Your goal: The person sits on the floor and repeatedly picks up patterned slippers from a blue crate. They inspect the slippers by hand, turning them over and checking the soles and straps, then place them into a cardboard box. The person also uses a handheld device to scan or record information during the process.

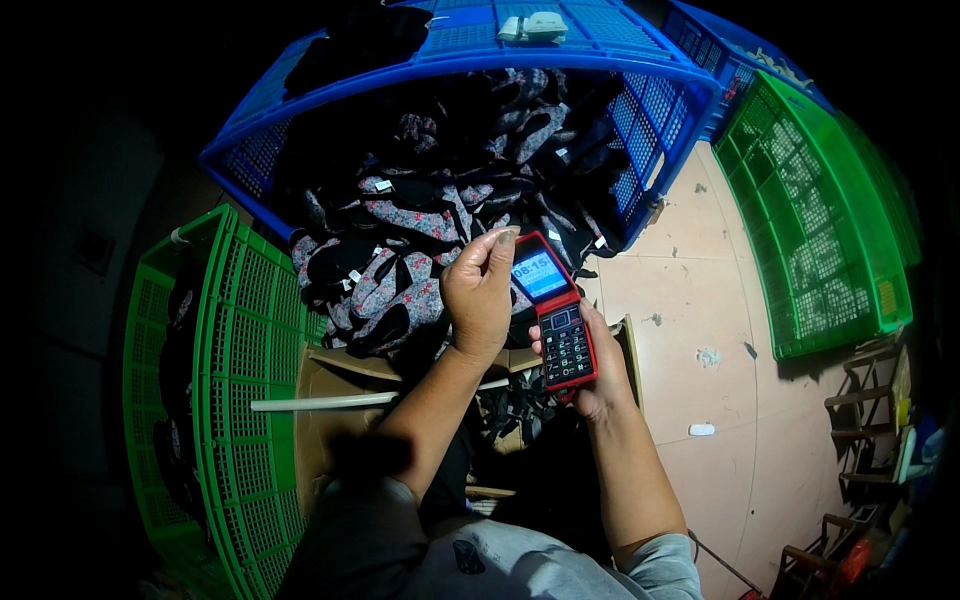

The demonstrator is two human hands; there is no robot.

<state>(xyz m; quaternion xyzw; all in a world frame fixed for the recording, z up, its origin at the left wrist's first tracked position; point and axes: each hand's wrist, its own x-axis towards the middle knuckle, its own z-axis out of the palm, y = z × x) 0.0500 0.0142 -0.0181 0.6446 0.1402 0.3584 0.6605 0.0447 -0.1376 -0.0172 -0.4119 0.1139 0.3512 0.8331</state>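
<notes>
Here's the phone [567,348], flipped open in your right hand [606,375], fingers wrapped at its left edge and thumb along the right. It sits out in front of you, over the carton [322,440]. Its long axis runs away from you, top end leaning left; the lit screen [541,277] makes the far half, the keypad [568,349] the near one, both facing up at you. And your left hand [478,300]: fingers curled, thumb drawn in against them, right by the screen's upper left corner; whether it touches, I can't tell. Beyond, floral and black cloth [415,217] spills from the blue crate [610,36].
</notes>
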